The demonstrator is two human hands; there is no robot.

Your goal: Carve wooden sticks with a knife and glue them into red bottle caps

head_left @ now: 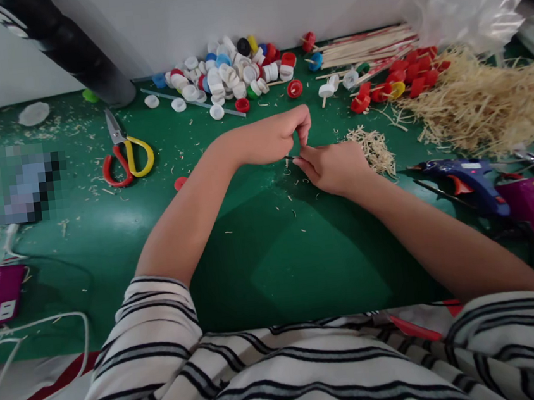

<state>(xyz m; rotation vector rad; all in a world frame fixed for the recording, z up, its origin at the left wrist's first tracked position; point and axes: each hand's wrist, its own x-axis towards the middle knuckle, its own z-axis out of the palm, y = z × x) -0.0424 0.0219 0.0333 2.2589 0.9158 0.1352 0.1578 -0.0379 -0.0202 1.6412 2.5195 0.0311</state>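
Note:
My left hand (pixel 284 134) bends over at the wrist above the green table, its fingers curled downward and closed. Its fingertips meet those of my right hand (pixel 337 164), which is pinched shut with thumb and forefinger together. A thin dark piece (pixel 288 157) sticks out to the left of the right thumb; its kind is too small to tell. Whatever the left fingertips hold is hidden. Just behind the right hand lies a small heap of pale shavings (pixel 372 149). Thin scraps are scattered on the green tabletop (pixel 273 263) below both hands.
Scissors (pixel 124 152) lie at left, near a phone (pixel 31 186) and a black bottle (pixel 85 60). Bottle caps (pixel 229 73) pile at the back beside wooden sticks (pixel 368 48). Red caps (pixel 413 70), straw-like shreds (pixel 490 100) and a blue glue gun (pixel 468 179) are at right.

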